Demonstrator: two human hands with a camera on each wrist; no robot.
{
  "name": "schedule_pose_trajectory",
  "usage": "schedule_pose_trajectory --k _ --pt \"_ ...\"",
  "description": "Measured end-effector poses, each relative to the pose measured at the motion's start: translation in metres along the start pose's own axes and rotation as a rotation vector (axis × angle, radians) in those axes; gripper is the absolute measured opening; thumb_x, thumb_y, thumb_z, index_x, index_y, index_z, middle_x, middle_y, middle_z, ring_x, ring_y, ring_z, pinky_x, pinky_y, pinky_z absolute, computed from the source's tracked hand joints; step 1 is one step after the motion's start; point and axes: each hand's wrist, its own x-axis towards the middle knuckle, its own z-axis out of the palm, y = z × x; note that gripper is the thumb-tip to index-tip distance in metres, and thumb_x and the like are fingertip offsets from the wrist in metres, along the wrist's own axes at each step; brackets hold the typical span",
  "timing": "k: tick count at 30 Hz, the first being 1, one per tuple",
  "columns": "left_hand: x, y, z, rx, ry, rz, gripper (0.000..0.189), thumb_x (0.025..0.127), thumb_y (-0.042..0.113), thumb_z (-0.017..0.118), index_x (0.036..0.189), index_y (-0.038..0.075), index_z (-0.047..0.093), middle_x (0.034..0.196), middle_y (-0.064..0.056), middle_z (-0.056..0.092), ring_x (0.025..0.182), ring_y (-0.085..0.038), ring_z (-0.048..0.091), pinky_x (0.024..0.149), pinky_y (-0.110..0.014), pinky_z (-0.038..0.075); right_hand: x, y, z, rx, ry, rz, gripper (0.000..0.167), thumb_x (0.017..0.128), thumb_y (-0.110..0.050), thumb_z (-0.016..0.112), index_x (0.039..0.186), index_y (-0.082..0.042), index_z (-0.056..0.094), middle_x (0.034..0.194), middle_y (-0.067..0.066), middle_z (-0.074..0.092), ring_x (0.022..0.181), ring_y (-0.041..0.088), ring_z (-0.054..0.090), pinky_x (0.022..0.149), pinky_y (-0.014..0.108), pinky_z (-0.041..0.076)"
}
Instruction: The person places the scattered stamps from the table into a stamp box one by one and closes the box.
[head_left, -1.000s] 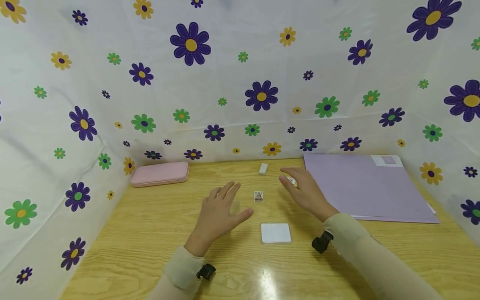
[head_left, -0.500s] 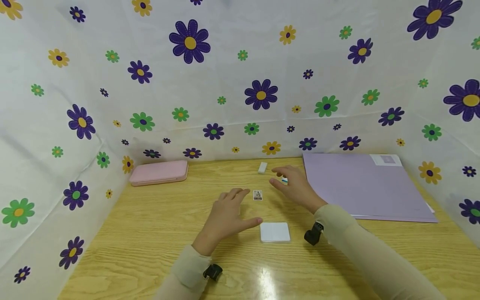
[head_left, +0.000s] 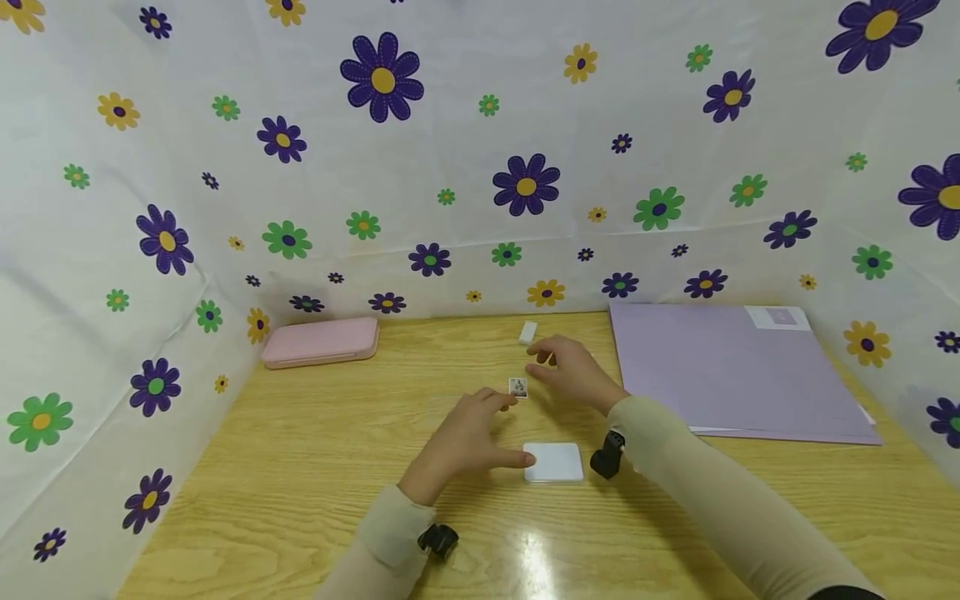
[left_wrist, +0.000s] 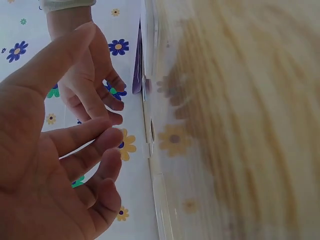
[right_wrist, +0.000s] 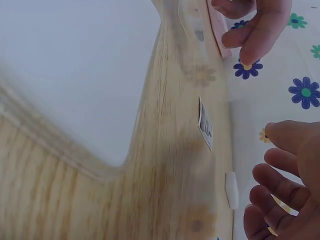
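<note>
A small postage stamp with a dark picture lies on the wooden table between my two hands. Just beyond its lower left, the left hand hovers with relaxed, bent fingers and the thumb apart. That thumb overlaps the edge of a flat white rectangular case in the head view; the left wrist view shows it raised. To the stamp's right hovers the right hand, fingers loosely bent, nothing visible between them. A white eraser-like block lies behind its fingertips. A faint clear sheet shows beside the left hand.
A pink pencil case lies at the back left. At the right is a large purple folder with papers sticking out. A flower-patterned cloth encloses the table's back and sides.
Both hands have moved inward: the left to the right, the right to the left. A small item glimpsed beside the right hand earlier is now hidden. The stamp and white case stay put.
</note>
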Motion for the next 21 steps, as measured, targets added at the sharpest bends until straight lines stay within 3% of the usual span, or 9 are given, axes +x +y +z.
schedule_pose_trajectory --k 6,12,21 --pt "0.003 -0.002 0.004 -0.061 -0.065 0.006 0.082 0.070 0.053 0.086 0.136 0.012 0.057 0.121 -0.002 0.057 0.108 -0.021 0.055 0.092 -0.037 0.047 0.005 0.001 0.003 0.020 -0.047 0.003 0.027 0.096 -0.019 0.066 0.117 -0.003 0.068 0.100 0.005 0.062 0.089 0.021 0.055 0.079 0.037 0.049" --pt "0.006 0.000 0.004 -0.118 -0.128 0.003 0.075 0.070 0.044 0.089 0.130 0.011 0.060 0.115 -0.002 0.059 0.097 -0.016 0.055 0.086 -0.032 0.047 0.009 0.002 0.007 0.017 -0.083 0.006 0.024 0.095 -0.017 0.068 0.113 -0.002 0.069 0.097 0.004 0.063 0.089 0.021 0.057 0.081 0.037 0.049" --pt "0.012 0.001 0.007 -0.131 -0.191 0.015 0.066 0.068 0.036 0.092 0.122 0.010 0.064 0.109 0.001 0.060 0.093 -0.012 0.054 0.085 -0.029 0.047 0.015 0.005 0.014 0.037 -0.128 0.017 0.024 0.092 -0.014 0.071 0.112 -0.001 0.069 0.094 0.004 0.064 0.086 0.019 0.058 0.082 0.036 0.050"
